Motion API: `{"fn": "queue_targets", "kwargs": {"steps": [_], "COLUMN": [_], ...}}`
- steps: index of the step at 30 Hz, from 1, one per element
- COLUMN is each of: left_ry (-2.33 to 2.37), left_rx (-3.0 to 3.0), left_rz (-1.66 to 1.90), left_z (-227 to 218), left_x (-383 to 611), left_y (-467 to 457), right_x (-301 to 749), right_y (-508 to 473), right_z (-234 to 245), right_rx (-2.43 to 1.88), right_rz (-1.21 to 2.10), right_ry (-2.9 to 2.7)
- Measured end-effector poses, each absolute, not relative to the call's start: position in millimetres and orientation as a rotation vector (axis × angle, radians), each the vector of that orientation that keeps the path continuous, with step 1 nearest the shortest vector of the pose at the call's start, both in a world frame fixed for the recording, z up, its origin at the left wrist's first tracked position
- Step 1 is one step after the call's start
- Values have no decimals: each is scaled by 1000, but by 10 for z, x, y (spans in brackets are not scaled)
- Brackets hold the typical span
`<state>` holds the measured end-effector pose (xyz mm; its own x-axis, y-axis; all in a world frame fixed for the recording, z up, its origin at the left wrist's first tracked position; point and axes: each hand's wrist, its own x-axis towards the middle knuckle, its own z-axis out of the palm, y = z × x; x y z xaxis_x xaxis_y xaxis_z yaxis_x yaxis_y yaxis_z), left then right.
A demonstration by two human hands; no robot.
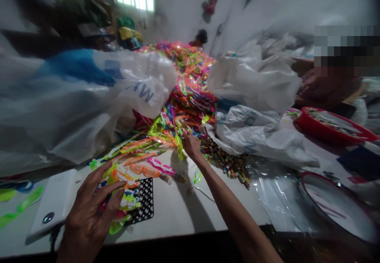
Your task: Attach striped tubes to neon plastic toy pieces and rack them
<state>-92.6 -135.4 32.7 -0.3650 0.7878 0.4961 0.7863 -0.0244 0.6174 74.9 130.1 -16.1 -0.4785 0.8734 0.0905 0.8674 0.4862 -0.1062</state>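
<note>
My left hand (95,203) is at the lower left, its fingers curved around a bunch of bright plastic pieces (130,199) in yellow-green, orange, white and blue. The bunch rests over a black perforated tray (146,199), and the palm side is partly hidden. Farther out, my right hand (191,146) is at the front of a large pile of colourful plastic pieces (190,73). Its fingers are closed at a yellow-green plastic piece (179,148); the fingertips are small and blurred. Between the hands lie an orange glasses-shaped piece (144,170) and a pink one (162,166).
A white box-like device (53,201) with a cable stands left. Large plastic bags (89,108) flank the pile. Short multicoloured pieces (234,166) lie right of my forearm. Farther right are a red basin (332,124), a red-rimmed round container (338,207) and a seated person (329,84).
</note>
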Motion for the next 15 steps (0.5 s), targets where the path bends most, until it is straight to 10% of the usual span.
{"fn": "queue_targets", "kwargs": {"steps": [15], "left_ry": [2206], "left_rx": [1723], "left_rz": [1422], "left_z": [340], "left_x": [-907], "left_y": [-1352], "right_x": [876], "right_y": [1650], "right_z": [-165], "right_rx": [-1178], "right_rz": [-164], "right_ry": [-2825]}}
